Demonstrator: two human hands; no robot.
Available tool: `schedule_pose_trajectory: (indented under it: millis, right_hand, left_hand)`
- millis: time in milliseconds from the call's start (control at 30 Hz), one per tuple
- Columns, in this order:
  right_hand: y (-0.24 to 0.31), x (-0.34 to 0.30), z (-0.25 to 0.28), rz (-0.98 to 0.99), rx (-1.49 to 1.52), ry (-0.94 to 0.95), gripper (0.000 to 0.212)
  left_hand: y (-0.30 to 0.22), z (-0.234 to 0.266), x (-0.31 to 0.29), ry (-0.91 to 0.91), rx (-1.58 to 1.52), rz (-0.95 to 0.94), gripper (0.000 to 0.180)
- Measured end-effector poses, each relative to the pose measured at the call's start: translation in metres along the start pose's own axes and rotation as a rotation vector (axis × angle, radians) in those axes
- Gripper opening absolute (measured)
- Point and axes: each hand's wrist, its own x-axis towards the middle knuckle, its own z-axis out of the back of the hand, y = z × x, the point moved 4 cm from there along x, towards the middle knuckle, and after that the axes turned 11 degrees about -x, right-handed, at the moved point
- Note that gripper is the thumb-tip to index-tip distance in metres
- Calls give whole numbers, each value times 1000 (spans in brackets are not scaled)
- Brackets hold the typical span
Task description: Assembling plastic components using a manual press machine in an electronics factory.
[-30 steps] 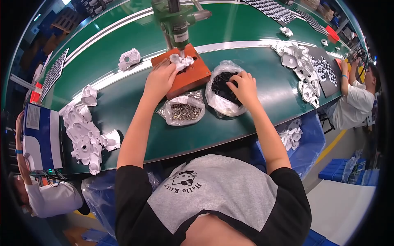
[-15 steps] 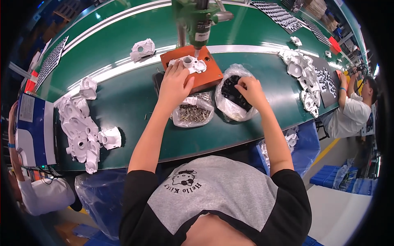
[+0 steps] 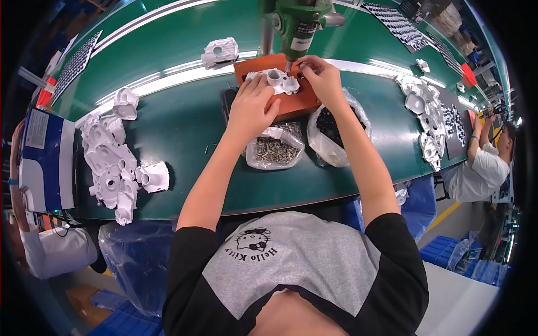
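A white molded housing (image 3: 287,85) lies on an orange fixture block (image 3: 302,102), below the tip of a green press-like machine (image 3: 302,33). My left hand (image 3: 255,105) rests on the housing's left end, fingers stretched out flat and thumb apart. At the block's far right corner, close to the machine tip, my right hand (image 3: 324,81) pinches a small dark piece (image 3: 301,65), too small to make out exactly. Nearer me stand a clear bag of metal pins or screws (image 3: 276,152) and, partly under my right forearm, a bag of small black parts (image 3: 327,124).
White housings (image 3: 109,168) are piled at the left, beside a blue and white machine (image 3: 47,162). Another heap (image 3: 428,120) lies at the right, and a single housing (image 3: 219,51) behind the block. A co-worker (image 3: 481,168) sits at the far right; another person's white sleeve shows at left.
My right hand has left the bag of black parts and moved up to the block's far corner with a small dark piece. My left hand stays on the housing. The view has shifted slightly.
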Motion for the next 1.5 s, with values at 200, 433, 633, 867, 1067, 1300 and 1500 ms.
schedule_pose_trajectory:
  millis: [200,433,633,867,1067,1300,1500]
  right_hand:
    - [4,-2,-14,305,-243,-5,16]
    - [10,-20,-19,486,-503,66,22]
    - [30,-38,-4,548,-575,-95,23]
    - [60,-132,-37,636,-392,339,17]
    - [45,-145,-70,601,-577,312,10]
    - [54,-125,-51,459,-271,460,14]
    - [40,-75,-9,33,16,342,15]
  left_hand:
    - [0,1,0,-12,16,0,22]
    - [1,0,-1,9,27,6,23]
    - [1,-1,-1,13,7,9,23]
    - [4,-2,-2,-29,33,-24,23]
    - [2,-1,-1,-37,-4,-12,22]
    - [4,0,-4,-45,-8,-7,20]
    - [4,2,-2,-35,-5,0,20]
